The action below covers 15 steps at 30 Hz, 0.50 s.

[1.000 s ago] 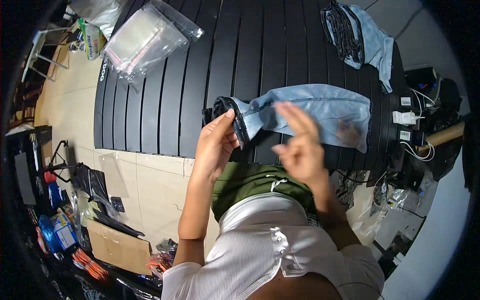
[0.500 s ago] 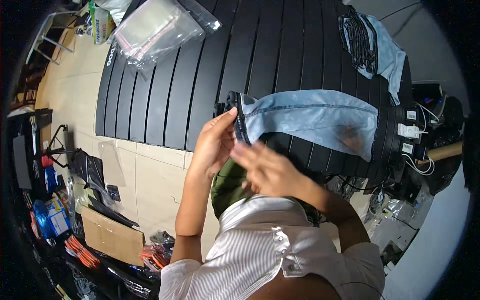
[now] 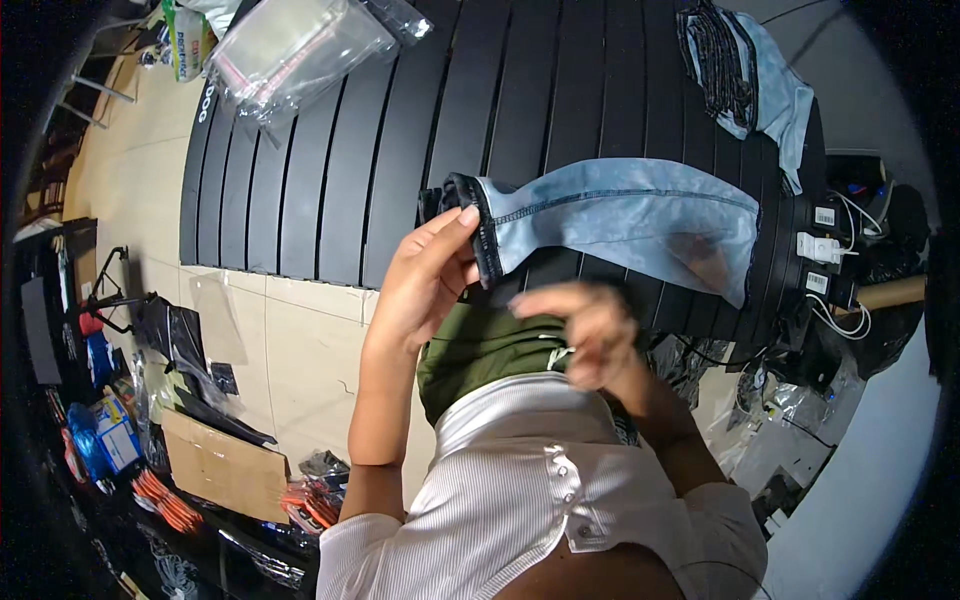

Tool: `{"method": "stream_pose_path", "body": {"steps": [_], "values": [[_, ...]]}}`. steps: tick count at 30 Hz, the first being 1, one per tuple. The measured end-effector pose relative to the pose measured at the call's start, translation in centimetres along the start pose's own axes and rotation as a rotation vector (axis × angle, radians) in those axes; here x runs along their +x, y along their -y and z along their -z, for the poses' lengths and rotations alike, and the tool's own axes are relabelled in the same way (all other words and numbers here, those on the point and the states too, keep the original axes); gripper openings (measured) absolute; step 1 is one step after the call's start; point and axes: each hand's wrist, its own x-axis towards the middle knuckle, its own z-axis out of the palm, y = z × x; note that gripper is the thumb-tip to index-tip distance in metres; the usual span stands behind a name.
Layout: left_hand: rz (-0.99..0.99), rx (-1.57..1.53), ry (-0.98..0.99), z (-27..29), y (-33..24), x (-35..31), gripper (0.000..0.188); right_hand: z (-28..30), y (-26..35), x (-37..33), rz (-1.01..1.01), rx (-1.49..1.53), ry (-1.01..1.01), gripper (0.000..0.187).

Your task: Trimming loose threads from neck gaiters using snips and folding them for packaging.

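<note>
A light-blue, mottled fabric sleeve (image 3: 630, 215) with a dark seam lies stretched out to the right over the black table. Its left end has a black band (image 3: 487, 240), pinched between the thumb and fingers of my left hand (image 3: 425, 275). Just below and to the right of that band is my right hand (image 3: 590, 330), apart from the fabric and smeared by motion. Its index finger points left, and whether it holds anything does not show. Near the sleeve's right end, a reddish-brown patch marks the cloth.
The black slatted table (image 3: 340, 190) bears clear plastic bags (image 3: 300, 50) at its far left. A stack of similar blue and black fabric pieces (image 3: 730, 75) sits far right. White plugs and cables (image 3: 820, 247) line the right edge. Cardboard (image 3: 225, 460) lies on the floor, lower left.
My right hand has moved away from the black band, to the right and slightly nearer me. My left hand keeps its pinch, and the sleeve appears a little higher in view.
</note>
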Motion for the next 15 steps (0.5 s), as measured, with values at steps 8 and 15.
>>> {"method": "stream_pose_path", "body": {"steps": [8, 15], "values": [[-0.025, -0.025, -0.046, 0.3, 0.6, -0.3, 0.017, 3.2, 2.1, 1.6, -0.552, -0.324, -0.424, 0.017], [-0.006, -0.072, -0.016, 0.1, 1.1, -0.3, 0.016, 0.9, 2.7, 2.3, -0.315, -0.470, 0.025, 0.020]]}}
